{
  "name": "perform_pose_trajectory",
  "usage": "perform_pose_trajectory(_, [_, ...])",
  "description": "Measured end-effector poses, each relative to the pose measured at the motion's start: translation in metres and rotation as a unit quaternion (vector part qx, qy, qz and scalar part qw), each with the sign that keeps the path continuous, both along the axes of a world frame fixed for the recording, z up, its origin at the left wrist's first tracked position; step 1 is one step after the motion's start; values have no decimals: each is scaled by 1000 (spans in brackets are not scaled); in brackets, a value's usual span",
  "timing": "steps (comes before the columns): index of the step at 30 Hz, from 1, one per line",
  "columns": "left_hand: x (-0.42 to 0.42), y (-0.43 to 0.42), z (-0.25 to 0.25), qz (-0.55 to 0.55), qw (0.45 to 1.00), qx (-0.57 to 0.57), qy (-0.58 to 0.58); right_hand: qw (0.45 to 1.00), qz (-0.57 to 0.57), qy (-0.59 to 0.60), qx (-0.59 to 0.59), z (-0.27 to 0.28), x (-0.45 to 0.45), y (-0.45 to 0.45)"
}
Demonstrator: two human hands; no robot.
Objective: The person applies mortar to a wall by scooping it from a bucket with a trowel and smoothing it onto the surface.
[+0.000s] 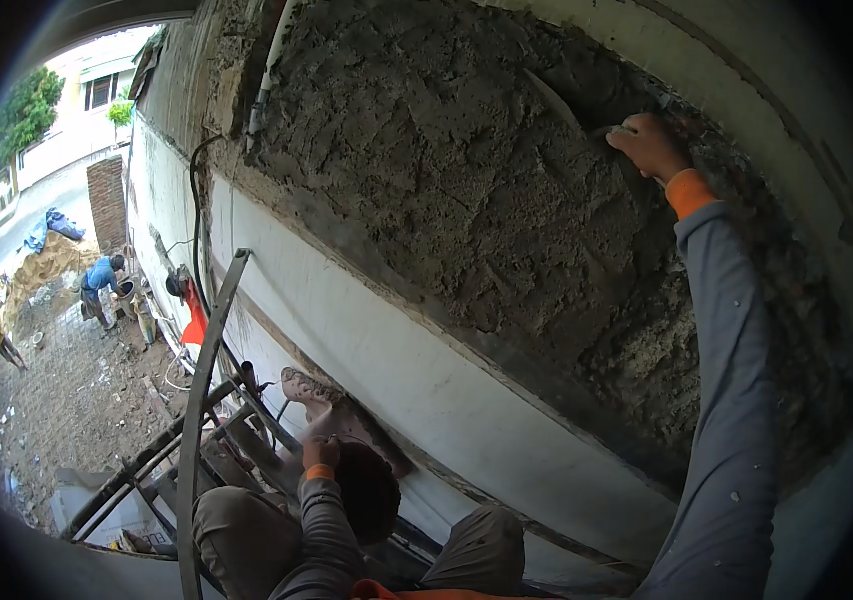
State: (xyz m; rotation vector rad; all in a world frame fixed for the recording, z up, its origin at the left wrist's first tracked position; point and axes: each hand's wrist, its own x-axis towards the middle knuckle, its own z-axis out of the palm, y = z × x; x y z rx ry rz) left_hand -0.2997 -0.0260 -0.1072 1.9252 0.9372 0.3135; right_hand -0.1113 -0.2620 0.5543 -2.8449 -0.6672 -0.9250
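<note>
Right arm (731, 350) reaches far out, right grip (651, 148) curled closed, left grip (322, 452) held lower.

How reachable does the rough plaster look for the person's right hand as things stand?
Very likely yes: the right hand holds a trowel up at the rough plaster, and nothing visible seems to block the way.

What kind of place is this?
Most likely a building or renovation site: the right hand holds what looks like a trowel at rough, dark mortar on the wall, and below, a sand heap lies near a brick pillar.
</note>
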Motion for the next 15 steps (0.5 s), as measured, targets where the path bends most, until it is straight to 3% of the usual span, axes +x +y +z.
perform_pose_trajectory(3, [0, 0, 4, 7, 1000, 9, 10, 997, 7, -82, 5, 9, -16, -16])
perform_pose_trajectory(6, [-2, 2, 7, -4, 1000, -14, 16, 999, -15, -44, 4, 29, -25, -39])
perform_pose_trajectory(10, [1, 4, 0, -6, 1000, -14, 24, 965, -79, -224, -107, 40, -42, -59])
perform_pose_trajectory(15, [0, 1, 7, -6, 999, -29, 26, 932, -151, -298, -138, 44, -74, -62])
